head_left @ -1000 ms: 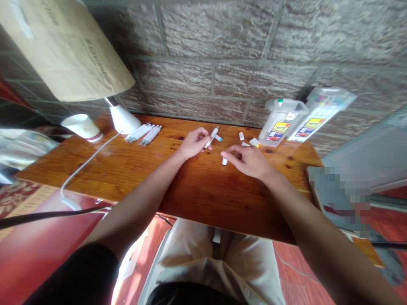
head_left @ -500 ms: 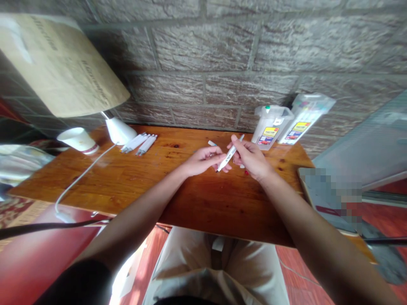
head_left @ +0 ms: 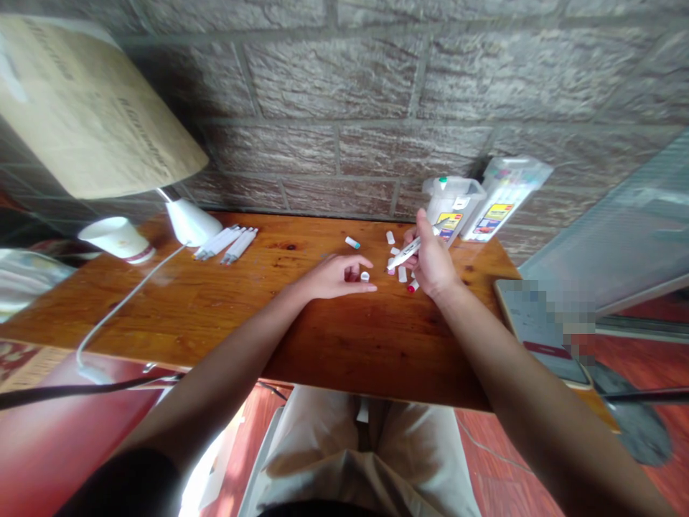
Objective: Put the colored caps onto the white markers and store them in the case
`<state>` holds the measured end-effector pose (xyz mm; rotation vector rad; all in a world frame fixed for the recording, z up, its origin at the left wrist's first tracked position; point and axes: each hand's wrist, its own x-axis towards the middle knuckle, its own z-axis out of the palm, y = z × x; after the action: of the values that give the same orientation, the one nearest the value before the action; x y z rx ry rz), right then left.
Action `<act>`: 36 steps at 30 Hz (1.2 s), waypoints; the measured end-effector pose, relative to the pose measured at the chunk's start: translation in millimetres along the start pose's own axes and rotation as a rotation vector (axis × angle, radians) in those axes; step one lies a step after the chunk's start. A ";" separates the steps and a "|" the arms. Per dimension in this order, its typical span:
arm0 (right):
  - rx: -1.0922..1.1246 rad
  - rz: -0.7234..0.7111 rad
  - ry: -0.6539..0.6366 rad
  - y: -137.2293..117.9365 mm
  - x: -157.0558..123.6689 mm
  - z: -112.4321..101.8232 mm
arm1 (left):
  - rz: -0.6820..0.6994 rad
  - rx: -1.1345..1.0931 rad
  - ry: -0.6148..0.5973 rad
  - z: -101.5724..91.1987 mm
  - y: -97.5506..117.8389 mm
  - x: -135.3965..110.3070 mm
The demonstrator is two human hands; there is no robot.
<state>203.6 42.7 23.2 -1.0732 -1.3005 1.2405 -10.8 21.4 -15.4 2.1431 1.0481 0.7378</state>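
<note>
My right hand (head_left: 435, 264) is closed around a white marker (head_left: 408, 251), held at a slant with its uncapped tip pointing down and left. My left hand (head_left: 339, 276) has its thumb and forefinger spread apart. A small white marker cap (head_left: 365, 276) shows between them; whether the curled fingers touch it, I cannot tell. Several loose caps lie around the marker's tip, among them a red-ended cap (head_left: 413, 286) and a white cap (head_left: 390, 237). A blue-ended cap (head_left: 352, 243) rests farther back on the wooden table (head_left: 242, 301).
Several capless markers (head_left: 226, 243) lie at left beside the lamp (head_left: 191, 222) and a paper cup (head_left: 118, 239). Two clear plastic marker cases (head_left: 503, 197) stand at the back right, the nearer partly behind my right hand. A tablet-like device (head_left: 538, 330) sits at the right edge.
My hands have drawn apart. The right hand has shifted right and up with the marker, and the left hand has let go of it and spread its fingers.
</note>
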 end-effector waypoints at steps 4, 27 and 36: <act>0.050 0.032 -0.004 4.5 -3.8 5.2 | 0.024 0.060 -0.044 0.5 -4.7 1.7; -0.223 -0.185 -0.054 0.8 -16.0 7.4 | 0.020 0.151 0.120 -0.3 5.1 1.2; -0.363 -0.266 -0.039 2.8 -17.3 6.8 | 0.050 0.168 0.113 -1.3 4.6 1.0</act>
<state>198.6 25.1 19.2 -1.0850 -1.6812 0.8494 -9.0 20.4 -11.0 2.2996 1.1547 0.8288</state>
